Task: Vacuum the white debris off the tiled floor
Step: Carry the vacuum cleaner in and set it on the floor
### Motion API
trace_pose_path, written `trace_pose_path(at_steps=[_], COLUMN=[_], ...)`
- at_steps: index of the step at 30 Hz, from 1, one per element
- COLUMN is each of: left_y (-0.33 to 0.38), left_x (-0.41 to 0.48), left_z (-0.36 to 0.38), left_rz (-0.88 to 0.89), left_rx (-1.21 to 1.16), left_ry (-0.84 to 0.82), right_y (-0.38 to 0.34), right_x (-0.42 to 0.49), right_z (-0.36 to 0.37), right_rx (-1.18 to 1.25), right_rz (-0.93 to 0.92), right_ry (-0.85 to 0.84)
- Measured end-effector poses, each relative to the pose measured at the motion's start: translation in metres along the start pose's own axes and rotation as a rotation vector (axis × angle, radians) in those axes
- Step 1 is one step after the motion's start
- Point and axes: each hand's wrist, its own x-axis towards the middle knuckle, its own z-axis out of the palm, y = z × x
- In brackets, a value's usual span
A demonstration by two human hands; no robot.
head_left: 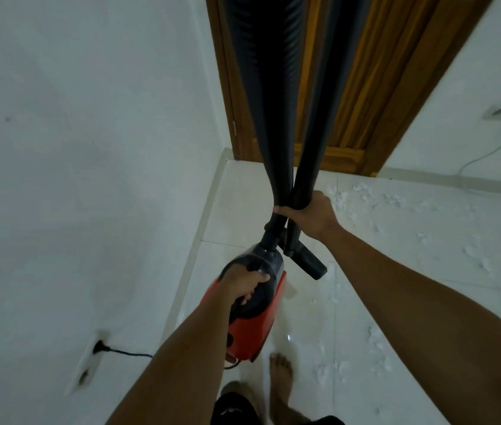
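Over on the left, a plain white wall, and low down a wall socket with a black plug in it, its cord running off toward the person's left forearm. Next, the glossy white tiled floor meets that wall at a pale skirting.

The left hand has its fingers wrapped round the black handle on top of the red canister vacuum cleaner, and the machine is lifted clear of the tiles, tilted. From its front a ribbed black hose climbs straight up out of view, and a smooth black tube hangs alongside. The right hand squeezes hose and tube together in one fist just above the vacuum's neck. The angled black nozzle dangles just below that fist, off the floor.

Behind it all stands a brown wooden door. A bare foot is planted below the vacuum.

To the right lies the white debris: fluffy clumps strewn across the tiles, from beside the right hand out toward the far right wall and down past the foot. On that right wall sits a second socket with a white cable hanging from it.
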Motion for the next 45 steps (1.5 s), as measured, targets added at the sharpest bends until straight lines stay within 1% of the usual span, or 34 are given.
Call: trace_pose_path(at_steps=[5, 10, 18, 23, 30, 36, 41, 45], left_y=[-0.055, -0.126, -0.234, -0.282, -0.342, -0.384, -0.417, -0.451], left_x=[-0.036, -0.074, -0.132, -0.169, -0.219, -0.262, -0.298, -0.325], left_z=[0.051, 0.096, 0.158, 0.191, 0.256, 0.306, 0.325, 0.316], left_rz=[-0.010, 0.018, -0.043, -0.083, -0.112, -0.147, -0.171, -0.182], left_rx=[-0.008, 0.013, 0.054, 0.045, 0.001, -0.058, -0.114, -0.177], left_ry=[-0.041, -0.074, -0.078, -0.064, 0.017, -0.002, -0.029, -0.018], right_y=[0.032, 0.066, 0.116, 0.139, 0.181, 0.213, 0.218, 0.203], right_x=[-0.078, -0.165, -0.289, -0.341, -0.407, -0.467, -0.511, -0.543], right_z=[-0.005, -0.003, 0.009, 0.010, 0.001, -0.004, 0.008, 0.036], right_rx=[-0.021, -0.044, -0.060, -0.078, -0.085, -0.091, -0.136, -0.179], right_rz=[0.035, 0.050, 0.101, 0.111, 0.082, 0.068, 0.069, 0.032], right_ry=[0.009, 0.024, -0.004, -0.068, -0.182, -0.208, -0.231, -0.269])
